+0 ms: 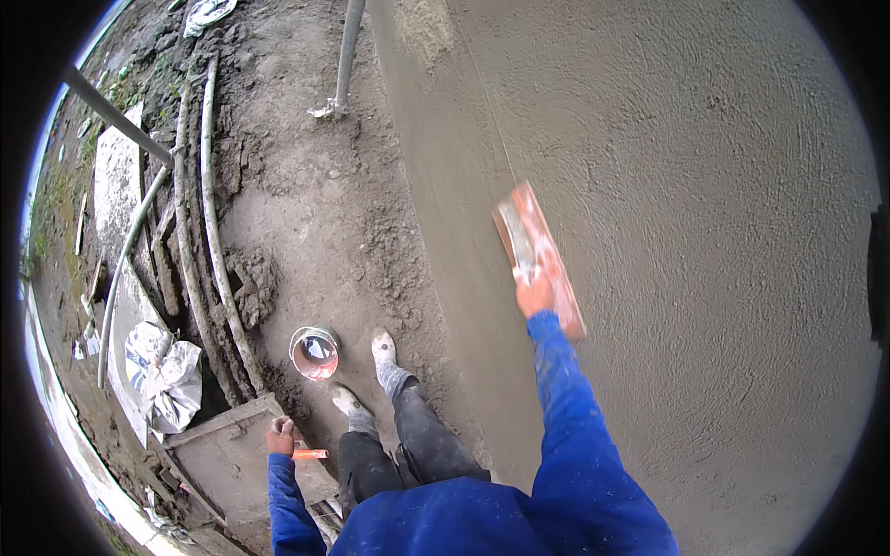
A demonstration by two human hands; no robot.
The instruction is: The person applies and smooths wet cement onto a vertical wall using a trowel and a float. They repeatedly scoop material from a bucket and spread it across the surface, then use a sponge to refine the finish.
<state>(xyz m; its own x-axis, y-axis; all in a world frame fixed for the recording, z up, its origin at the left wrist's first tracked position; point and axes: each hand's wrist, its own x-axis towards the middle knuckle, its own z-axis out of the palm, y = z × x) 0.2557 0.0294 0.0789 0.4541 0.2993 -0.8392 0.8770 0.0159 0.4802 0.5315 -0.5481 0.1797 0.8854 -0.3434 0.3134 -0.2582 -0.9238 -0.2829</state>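
My right hand (535, 295) is wrapped round the handle of an orange plastering float (556, 269). The float's long blade lies against a grey wall of wet plaster (705, 232), which fills the right side. Down at the lower left, my left hand (281, 435) is closed on a tool with an orange strip (312, 454) sticking out to the right; the rest of that tool is hidden. Below this hand is a mortar board (232, 463) smeared with grey. A round bucket (315, 352) holding dark liquid stands by my feet.
Bare earth (306, 204) runs along the wall's foot. Long poles (209, 185) lie to the left, with a metal post (349, 56) at the top. A crumpled silver-white sack (162, 375) rests beside the mortar board, near a pale plank (119, 185).
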